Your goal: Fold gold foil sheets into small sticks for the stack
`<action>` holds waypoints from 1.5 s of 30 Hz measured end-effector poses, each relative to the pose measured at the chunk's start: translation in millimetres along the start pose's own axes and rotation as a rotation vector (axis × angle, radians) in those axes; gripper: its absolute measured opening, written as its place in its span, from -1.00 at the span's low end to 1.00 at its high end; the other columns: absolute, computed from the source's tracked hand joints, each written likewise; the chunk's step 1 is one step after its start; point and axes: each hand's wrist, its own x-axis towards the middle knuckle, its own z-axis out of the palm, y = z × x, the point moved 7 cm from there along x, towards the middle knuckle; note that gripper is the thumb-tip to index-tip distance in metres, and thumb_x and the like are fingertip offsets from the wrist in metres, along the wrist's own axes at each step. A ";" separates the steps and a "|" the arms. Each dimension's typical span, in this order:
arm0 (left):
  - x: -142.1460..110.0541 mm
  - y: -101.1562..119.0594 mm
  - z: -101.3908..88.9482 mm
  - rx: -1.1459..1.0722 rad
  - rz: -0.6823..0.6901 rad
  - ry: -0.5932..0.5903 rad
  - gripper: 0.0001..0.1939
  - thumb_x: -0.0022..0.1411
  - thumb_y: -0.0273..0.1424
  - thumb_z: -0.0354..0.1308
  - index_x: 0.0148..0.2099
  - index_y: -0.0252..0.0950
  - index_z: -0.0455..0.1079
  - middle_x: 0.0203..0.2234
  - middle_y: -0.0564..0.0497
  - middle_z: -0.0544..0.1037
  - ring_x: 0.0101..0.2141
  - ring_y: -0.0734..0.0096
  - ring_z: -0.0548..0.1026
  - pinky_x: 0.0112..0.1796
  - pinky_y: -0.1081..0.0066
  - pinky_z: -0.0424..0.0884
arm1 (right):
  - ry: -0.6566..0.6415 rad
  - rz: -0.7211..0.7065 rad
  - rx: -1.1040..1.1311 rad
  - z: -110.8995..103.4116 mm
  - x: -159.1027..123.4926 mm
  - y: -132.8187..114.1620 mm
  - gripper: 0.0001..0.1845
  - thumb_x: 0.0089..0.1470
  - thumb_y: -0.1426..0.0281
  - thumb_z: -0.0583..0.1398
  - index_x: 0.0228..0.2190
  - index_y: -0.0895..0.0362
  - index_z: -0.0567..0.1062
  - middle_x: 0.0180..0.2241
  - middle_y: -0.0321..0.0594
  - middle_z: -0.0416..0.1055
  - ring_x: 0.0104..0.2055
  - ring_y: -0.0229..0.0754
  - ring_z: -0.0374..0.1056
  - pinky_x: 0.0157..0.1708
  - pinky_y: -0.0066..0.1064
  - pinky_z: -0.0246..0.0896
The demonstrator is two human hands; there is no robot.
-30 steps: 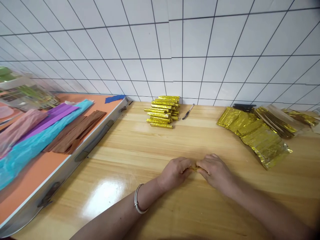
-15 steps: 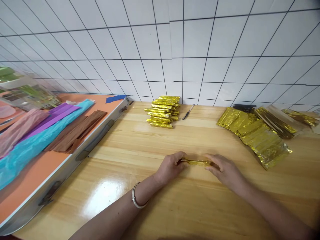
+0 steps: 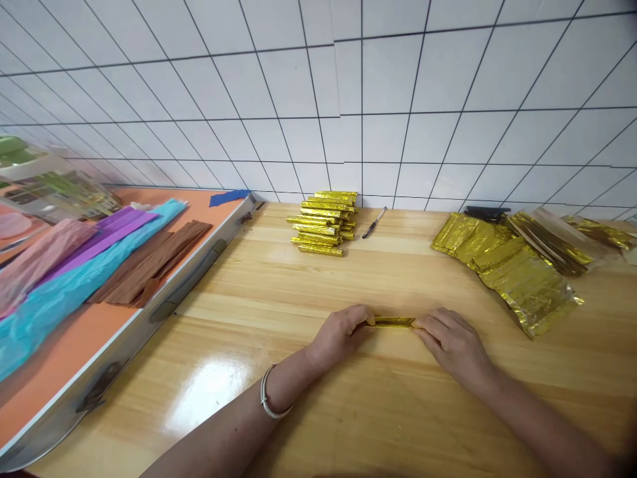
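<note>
A narrow strip of gold foil paper (image 3: 395,322), folded or rolled lengthwise, lies level between my two hands at the table surface. My left hand (image 3: 343,333) pinches its left end, with a bangle on that wrist. At the right end, the fingertips of my right hand (image 3: 450,340) are closed on the foil. Both ends of the strip are hidden under my fingers. Farther back stands a stack of gold foil rolls (image 3: 324,222). Flat gold foil sheets (image 3: 502,262) lie spread to the right, overlapping one another.
A pen (image 3: 374,223) lies beside the rolls, near the tiled wall (image 3: 398,86). Behind the sheets is a black object (image 3: 486,214). On the left, an orange board (image 3: 64,352) with a raised edge bears brown (image 3: 154,262), turquoise (image 3: 94,272) and purple (image 3: 102,239) crepe-like strips. A clear container (image 3: 60,186) stands behind.
My fingers have shifted on the gold foil strip: the left fingertips now press from above, and the right fingers have closed together at its right end. The stack and sheets stay put.
</note>
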 end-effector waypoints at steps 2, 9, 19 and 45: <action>0.5 4.5 -1.2 0.065 0.063 -0.004 -0.92 0.23 -0.47 0.01 -0.32 -0.29 0.30 -0.25 -0.03 0.50 -0.27 0.44 0.45 -0.26 0.46 0.36 | -0.016 -0.025 -0.043 -0.5 0.2 -3.8 -0.80 0.17 0.42 0.05 -0.38 0.11 0.47 -0.44 -0.20 0.37 -0.36 -0.20 0.26 -0.32 -0.36 0.16; -5.0 24.2 -6.5 0.505 0.361 -0.026 -0.84 0.28 -0.45 -0.03 -0.20 -0.24 0.38 -0.04 -0.06 0.41 0.01 0.26 0.28 -0.05 0.23 0.20 | -0.090 -0.113 -0.162 -2.0 -5.9 -12.3 -0.76 0.16 0.51 0.02 -0.31 0.11 0.48 -0.43 -0.20 0.33 -0.34 -0.19 0.18 -0.33 -0.35 0.08; -17.5 35.6 5.0 0.807 0.478 -0.167 -0.79 0.33 -0.45 -0.09 -0.07 -0.29 0.32 -0.30 -0.04 0.44 -0.32 0.42 0.33 -0.28 0.35 0.20 | -0.107 -0.152 -0.105 -4.9 -14.7 -14.3 -0.78 0.14 0.53 0.04 -0.25 0.13 0.46 -0.30 -0.16 0.40 -0.26 -0.17 0.23 -0.24 -0.31 0.18; -14.1 7.8 1.1 0.281 -0.087 0.023 -0.83 0.26 -0.37 0.03 -0.27 -0.24 0.45 -0.37 0.00 0.50 -0.29 0.37 0.41 -0.21 0.39 0.31 | -0.270 0.270 0.206 10.4 -12.2 8.8 -0.82 0.14 0.35 0.05 -0.43 0.08 0.41 -0.41 -0.24 0.34 -0.29 -0.15 0.22 -0.29 -0.30 0.11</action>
